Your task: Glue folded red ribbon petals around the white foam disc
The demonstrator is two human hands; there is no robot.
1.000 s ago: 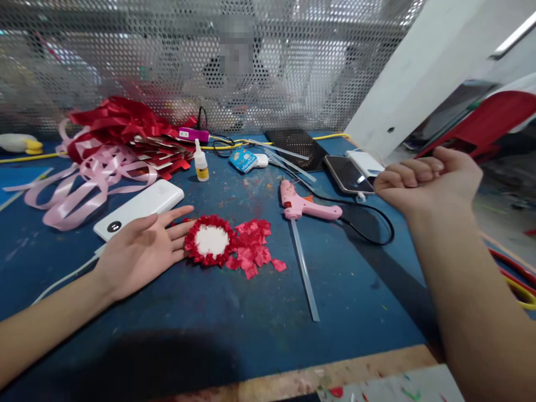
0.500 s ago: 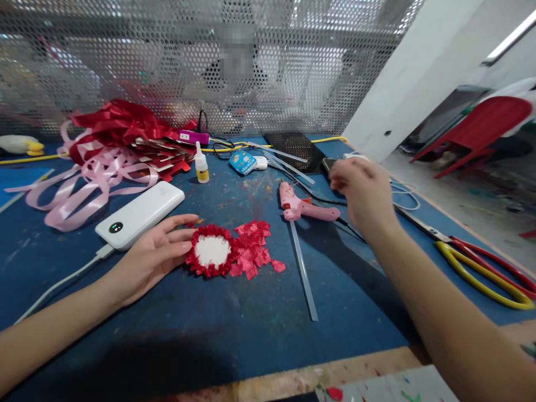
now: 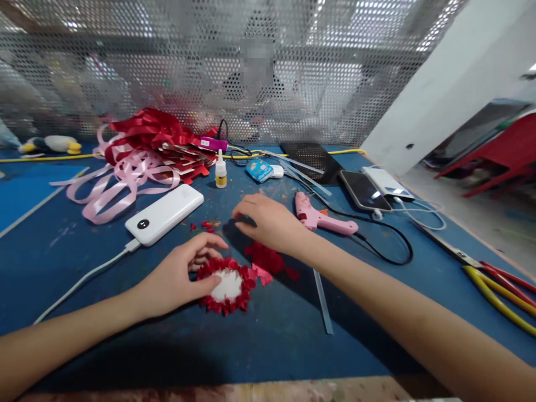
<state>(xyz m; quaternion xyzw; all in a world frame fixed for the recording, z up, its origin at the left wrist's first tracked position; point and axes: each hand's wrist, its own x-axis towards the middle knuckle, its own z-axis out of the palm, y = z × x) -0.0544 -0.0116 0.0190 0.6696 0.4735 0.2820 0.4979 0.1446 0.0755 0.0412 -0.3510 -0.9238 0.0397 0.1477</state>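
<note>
A white disc with a ruffled red border (image 3: 226, 287) lies on the blue table. My left hand (image 3: 187, 272) holds its left edge, thumb on the white centre and fingers curled at the rim. My right hand (image 3: 266, 222) hovers just beyond the disc, over red cut pieces (image 3: 268, 261), its thumb and fingers apart with nothing seen between them. Beyond my right forearm lies a pink glue gun (image 3: 322, 218); a clear glue stick (image 3: 323, 304) shows on the near side of that forearm.
A white power bank (image 3: 165, 215), small glue bottle (image 3: 220, 170) and ribbon heap (image 3: 146, 139) are at the left and back. At the right are a phone (image 3: 363, 191), cables and large scissors (image 3: 473, 262). A perforated metal panel (image 3: 188, 72) stands behind.
My right hand has moved left from beside the phone to above the red pieces. My left thumb has come onto the disc's white centre. The view has shifted slightly.
</note>
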